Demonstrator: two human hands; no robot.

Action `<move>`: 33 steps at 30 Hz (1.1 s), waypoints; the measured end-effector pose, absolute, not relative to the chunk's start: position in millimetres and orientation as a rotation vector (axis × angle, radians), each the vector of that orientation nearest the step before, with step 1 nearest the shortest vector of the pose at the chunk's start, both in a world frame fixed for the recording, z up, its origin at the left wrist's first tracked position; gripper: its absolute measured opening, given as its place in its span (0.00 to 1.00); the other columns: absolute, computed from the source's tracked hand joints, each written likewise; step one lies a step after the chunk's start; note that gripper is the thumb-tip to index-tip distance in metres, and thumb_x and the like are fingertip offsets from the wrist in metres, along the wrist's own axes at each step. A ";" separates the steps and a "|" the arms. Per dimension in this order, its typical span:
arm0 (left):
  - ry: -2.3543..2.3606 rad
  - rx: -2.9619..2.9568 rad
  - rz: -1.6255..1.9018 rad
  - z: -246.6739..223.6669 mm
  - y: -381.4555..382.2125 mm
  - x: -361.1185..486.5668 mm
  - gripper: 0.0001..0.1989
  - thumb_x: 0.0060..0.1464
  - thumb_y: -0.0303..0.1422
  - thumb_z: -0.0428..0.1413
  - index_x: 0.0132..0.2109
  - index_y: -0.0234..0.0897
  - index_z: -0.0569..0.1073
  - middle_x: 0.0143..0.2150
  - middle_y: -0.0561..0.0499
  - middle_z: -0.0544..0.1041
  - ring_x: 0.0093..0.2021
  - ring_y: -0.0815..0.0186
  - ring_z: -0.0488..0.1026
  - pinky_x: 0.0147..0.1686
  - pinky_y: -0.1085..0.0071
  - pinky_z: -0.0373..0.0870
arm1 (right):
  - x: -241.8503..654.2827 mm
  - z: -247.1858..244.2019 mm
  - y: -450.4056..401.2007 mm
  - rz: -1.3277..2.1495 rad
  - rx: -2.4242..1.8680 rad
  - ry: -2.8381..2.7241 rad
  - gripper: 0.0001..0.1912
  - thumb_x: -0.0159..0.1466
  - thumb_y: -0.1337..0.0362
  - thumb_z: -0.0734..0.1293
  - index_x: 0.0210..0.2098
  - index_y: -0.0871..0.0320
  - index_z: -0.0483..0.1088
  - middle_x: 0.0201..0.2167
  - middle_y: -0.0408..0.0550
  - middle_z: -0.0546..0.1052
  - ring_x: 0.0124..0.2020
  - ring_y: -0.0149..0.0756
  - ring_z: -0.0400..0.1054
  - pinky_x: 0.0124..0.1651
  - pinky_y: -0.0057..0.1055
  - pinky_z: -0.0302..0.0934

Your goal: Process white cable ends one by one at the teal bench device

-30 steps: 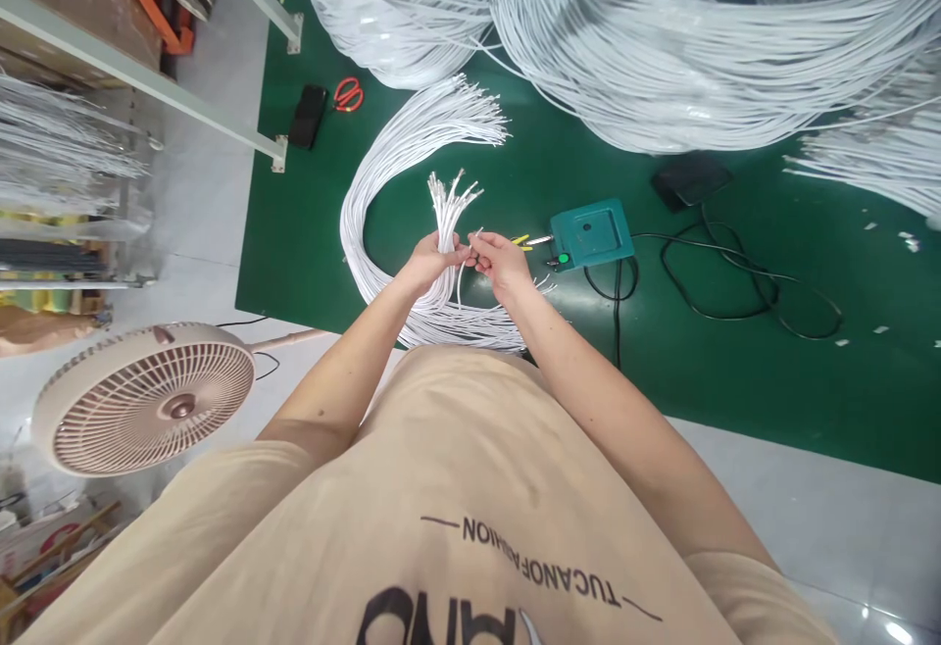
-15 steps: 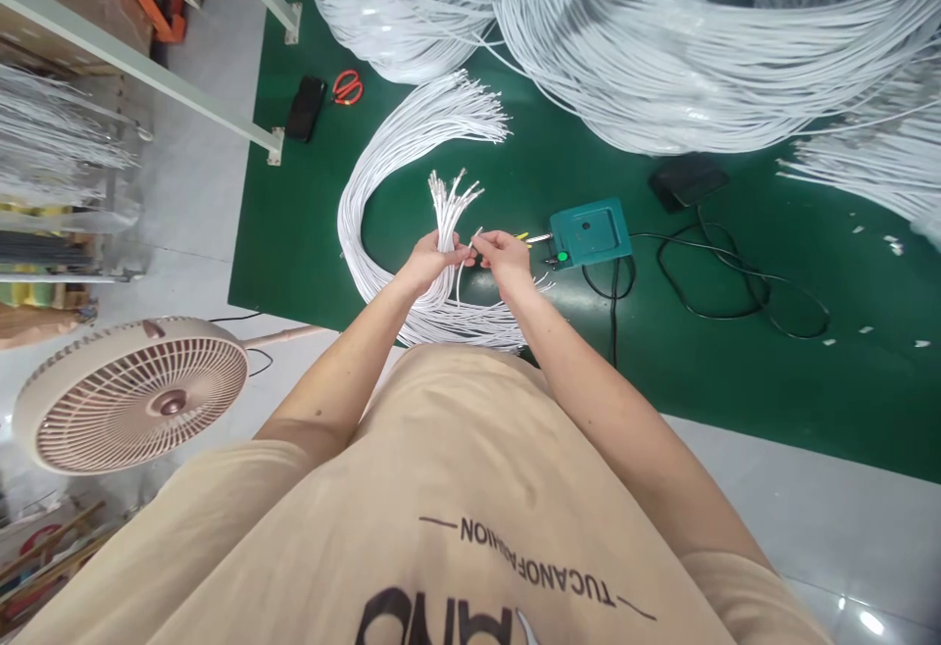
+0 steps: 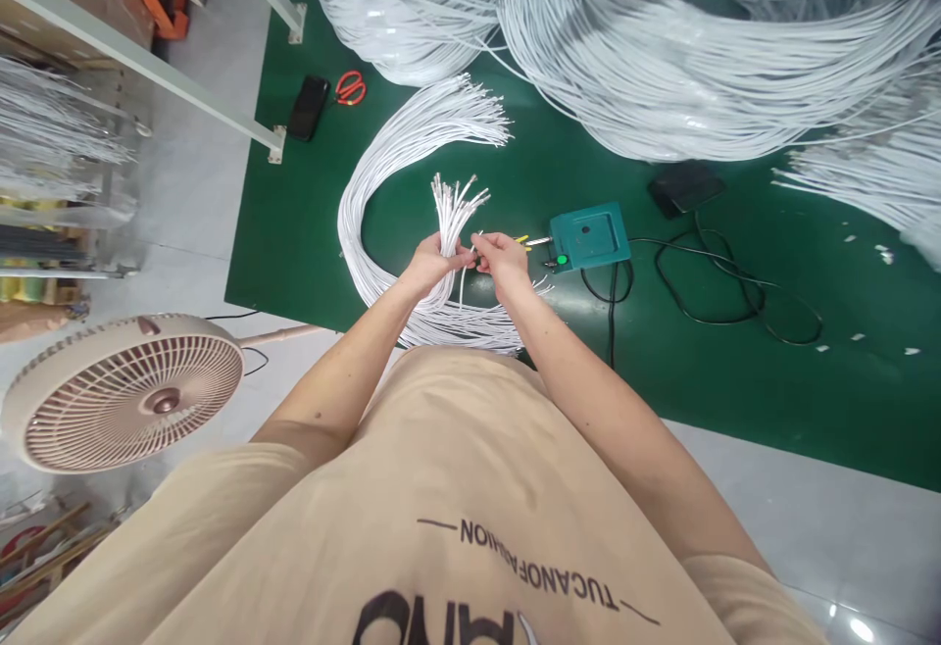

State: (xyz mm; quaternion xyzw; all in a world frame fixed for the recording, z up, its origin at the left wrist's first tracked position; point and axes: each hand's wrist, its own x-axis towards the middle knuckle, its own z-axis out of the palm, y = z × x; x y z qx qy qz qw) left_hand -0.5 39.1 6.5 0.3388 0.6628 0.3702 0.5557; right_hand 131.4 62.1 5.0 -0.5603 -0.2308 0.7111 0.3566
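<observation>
My left hand (image 3: 433, 261) is closed round a bunch of white cables (image 3: 451, 209), their stripped-looking ends fanning out above my fingers. Right beside it, my right hand (image 3: 502, 258) pinches the end of a single white cable (image 3: 475, 242), and the fingertips of both hands nearly meet there. A larger curved bundle of white cables (image 3: 355, 204) lies on the green table round my hands, its loose ends toward the back. Just right of my right hand is a teal device (image 3: 588, 235) with a green button; a yellow-handled tool (image 3: 523, 241) shows partly between them.
Big heaps of white cable (image 3: 683, 67) cover the back of the green table (image 3: 706, 371). Red-handled scissors (image 3: 351, 88) and a black phone-like object (image 3: 308, 108) lie at back left. A black box (image 3: 685, 186) with cords sits at right. A fan (image 3: 139, 392) stands left.
The view has shifted slightly. Both hands keep nearly the same place and hold; the cable ends above my left hand lean a little more to the right.
</observation>
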 end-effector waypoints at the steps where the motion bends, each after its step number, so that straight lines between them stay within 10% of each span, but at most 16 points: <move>1: 1.562 0.812 0.864 6.0 39.0 -0.7 0.21 0.34 0.33 0.69 0.34 0.34 0.66 0.27 0.52 0.75 0.28 0.69 0.73 0.32 0.71 0.65 | 131.2 3.3 62.8 1.829 -1.438 -0.591 0.11 0.52 0.60 0.73 0.23 0.58 0.68 0.16 0.34 0.66 0.17 0.21 0.57 0.22 0.21 0.55; 11: 1.505 0.797 0.834 13.0 39.7 1.5 0.17 0.39 0.31 0.66 0.34 0.35 0.65 0.30 0.50 0.77 0.31 0.68 0.74 0.32 0.71 0.64 | 135.7 -7.0 64.4 2.053 -1.249 -0.232 0.02 0.52 0.66 0.67 0.26 0.57 0.69 0.17 0.34 0.63 0.18 0.21 0.56 0.25 0.22 0.58; 15: 1.455 0.771 0.803 18.3 39.1 2.3 0.16 0.41 0.29 0.64 0.33 0.35 0.63 0.30 0.49 0.78 0.29 0.68 0.75 0.32 0.71 0.63 | 142.4 -5.8 66.6 1.956 -1.216 -0.512 0.16 0.49 0.66 0.68 0.39 0.53 0.74 0.23 0.34 0.71 0.22 0.21 0.59 0.25 0.20 0.56; 33: 1.464 0.726 0.867 18.1 39.0 1.9 0.19 0.38 0.30 0.67 0.32 0.35 0.64 0.28 0.53 0.75 0.32 0.65 0.76 0.36 0.69 0.66 | 144.9 -2.3 69.1 1.816 -1.282 -0.717 0.09 0.47 0.61 0.75 0.25 0.58 0.74 0.21 0.38 0.74 0.23 0.23 0.64 0.29 0.23 0.60</move>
